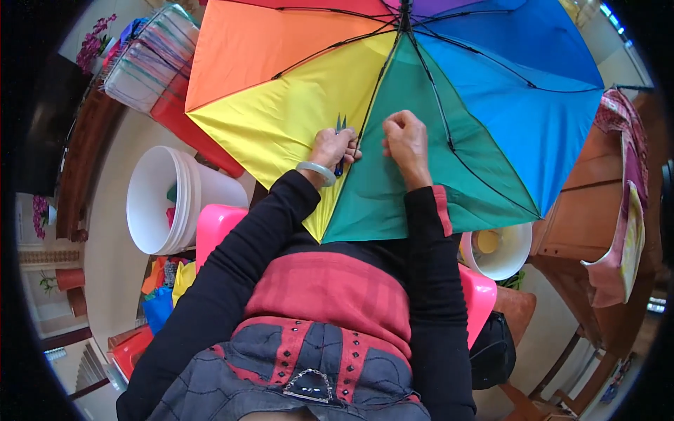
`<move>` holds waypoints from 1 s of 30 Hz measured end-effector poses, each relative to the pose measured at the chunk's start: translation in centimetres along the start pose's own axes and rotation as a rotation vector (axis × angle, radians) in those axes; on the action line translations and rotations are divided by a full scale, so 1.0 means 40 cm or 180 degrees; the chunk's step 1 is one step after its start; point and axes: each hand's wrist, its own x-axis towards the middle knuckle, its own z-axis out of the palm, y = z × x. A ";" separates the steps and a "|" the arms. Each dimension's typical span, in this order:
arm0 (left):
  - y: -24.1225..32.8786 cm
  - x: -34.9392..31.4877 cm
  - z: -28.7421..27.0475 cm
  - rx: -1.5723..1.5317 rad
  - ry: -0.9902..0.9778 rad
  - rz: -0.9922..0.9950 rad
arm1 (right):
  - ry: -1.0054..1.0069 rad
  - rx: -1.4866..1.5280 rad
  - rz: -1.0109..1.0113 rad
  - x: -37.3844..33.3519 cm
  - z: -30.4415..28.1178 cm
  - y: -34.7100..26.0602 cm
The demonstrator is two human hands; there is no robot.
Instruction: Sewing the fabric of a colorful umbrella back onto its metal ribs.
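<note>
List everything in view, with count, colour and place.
Umbrella: 1, multicoloured, top centre
Ribs: several, black, across the umbrella
Snips: 1, dark blue handles, near centre
Buckets: 2, white, left and lower right
Seat: apparently 1, pink, beneath the person
Fabric pieces: several, orange, blue, yellow, lower left
Flower clusters: 2, magenta, far left
Furniture: count unclear, brown, right
Hanging cloth: pink and yellow, far right
Bracelet: 1, pale, lower left of the snips
Left hand: 1, black-sleeved, holding the snips
Right hand: 1, black-sleeved, fisted over green fabric
</note>
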 end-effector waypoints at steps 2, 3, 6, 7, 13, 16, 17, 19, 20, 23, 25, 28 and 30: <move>-0.002 0.001 -0.005 -0.0056 0.0009 -0.0033 | 0.0030 -0.0280 -0.0157 -0.011 0.021 0.005; -0.004 0.002 -0.007 0.0030 -0.0005 -0.0020 | 0.0013 -0.0657 -0.0076 -0.019 0.039 0.002; -0.002 -0.003 -0.014 0.0193 -0.0007 0.0005 | -0.0039 -0.1404 0.0071 -0.037 0.072 -0.018; -0.001 -0.005 -0.014 0.0158 0.0007 -0.0020 | -0.0118 -0.1405 0.0049 -0.040 0.074 -0.024; 0.010 -0.017 -0.001 0.0150 0.0077 -0.0120 | -0.0426 -0.1338 0.0012 -0.051 0.074 -0.031; 0.009 -0.016 -0.004 0.0113 0.0056 -0.0098 | -0.0561 -0.1253 0.0006 -0.055 0.067 -0.031; 0.008 -0.016 -0.005 0.0095 0.0047 -0.0087 | -0.0630 -0.1210 0.0002 -0.055 0.066 -0.031; 0.007 -0.015 -0.008 0.0084 0.0059 -0.0091 | -0.0655 -0.1194 -0.0026 -0.054 0.068 -0.029; 0.007 -0.015 -0.007 0.0078 0.0058 -0.0095 | -0.0669 -0.1181 -0.0047 -0.053 0.068 -0.027; 0.005 -0.011 -0.010 0.0090 0.0049 -0.0124 | -0.0702 -0.1157 -0.0107 -0.044 0.076 -0.024; 0.005 -0.009 -0.014 0.0127 0.0036 -0.0173 | -0.0738 -0.1134 -0.0189 -0.032 0.086 -0.022; 0.002 -0.009 -0.013 0.0020 0.0027 -0.0149 | -0.0752 -0.0959 -0.0355 -0.016 0.100 -0.004; 0.000 -0.007 -0.011 -0.0035 0.0028 -0.0138 | -0.0762 -0.0868 -0.0440 -0.010 0.100 0.004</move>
